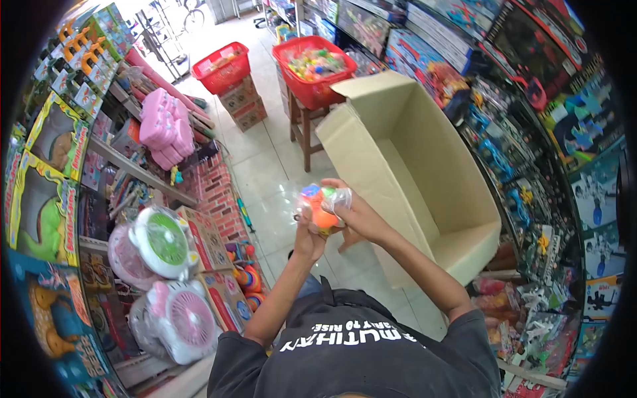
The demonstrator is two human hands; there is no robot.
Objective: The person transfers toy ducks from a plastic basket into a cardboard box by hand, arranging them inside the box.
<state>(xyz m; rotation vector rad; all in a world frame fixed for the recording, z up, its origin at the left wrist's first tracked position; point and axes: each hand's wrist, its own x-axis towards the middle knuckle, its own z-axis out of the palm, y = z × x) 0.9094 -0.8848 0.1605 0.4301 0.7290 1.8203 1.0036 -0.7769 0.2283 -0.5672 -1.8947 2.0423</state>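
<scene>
Between my two hands is a clear plastic bag of small colourful toys [320,211], with orange, blue and green pieces showing through it. My left hand [309,237] grips its lower left side, thumb upward. From the right, my right hand [353,211] closes around the upper part, where some clear plastic bunches against the fingers. The exact kind of toys is too small to make out. Just right of my hands stands a large open cardboard box [424,179], its flap raised near my right forearm.
A red basket of colourful small toys [315,76] sits on a wooden stool [306,132]. Another red basket [221,69] rests on stacked cartons [244,106]. Toy-filled shelves line both sides, with wrapped fans [162,242] at left. Tiled floor [262,166] runs between.
</scene>
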